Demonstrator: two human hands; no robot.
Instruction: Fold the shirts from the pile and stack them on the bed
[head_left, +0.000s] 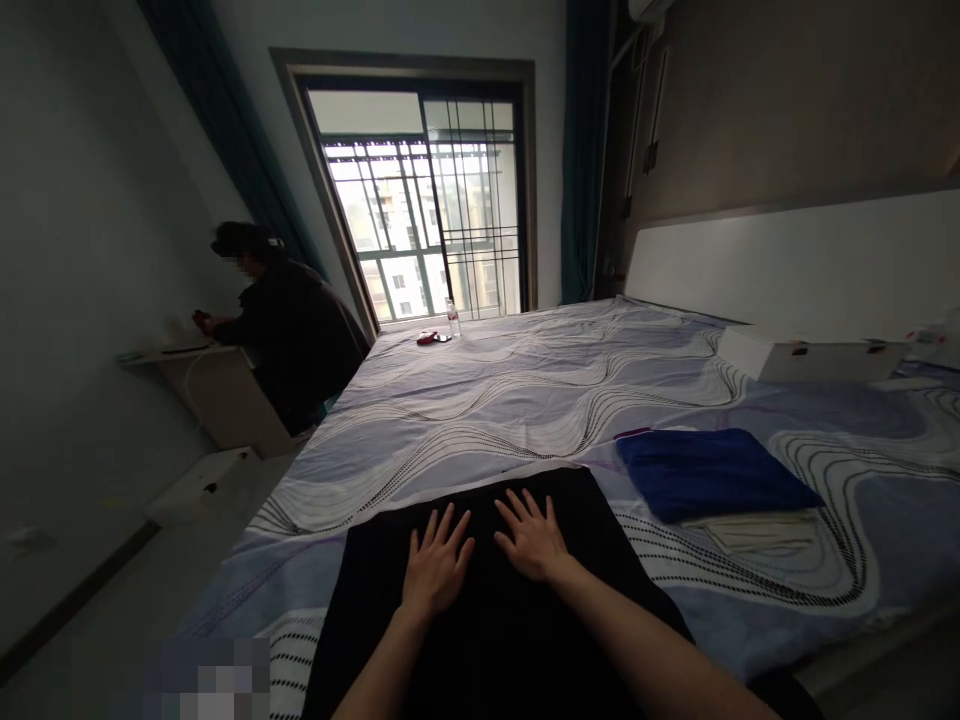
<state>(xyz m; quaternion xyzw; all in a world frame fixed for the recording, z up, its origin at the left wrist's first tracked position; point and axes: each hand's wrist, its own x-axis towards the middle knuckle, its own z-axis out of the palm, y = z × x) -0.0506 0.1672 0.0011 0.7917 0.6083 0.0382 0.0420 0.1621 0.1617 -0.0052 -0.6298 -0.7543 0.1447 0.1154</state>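
A black piece of cloth (480,640), probably a garment, lies spread on the bed in front of me; its near end runs out of view. My left hand (436,562) rests flat on it, left of the middle, with the fingers spread. Just to the right, my right hand (531,535) also presses flat on the black cloth, fingers apart. Neither hand grips anything. Beside the cloth on the right sits a folded blue garment (716,472), stacked on a folded cream-coloured cloth (761,530).
The bed (510,385) has a grey-purple wavy-patterned sheet. A white box (814,355) stands near the headboard (795,260). At the far edge are a clear bottle (453,320) and a small red item (427,339). Another person (292,320) stands at a desk (217,385) on the left.
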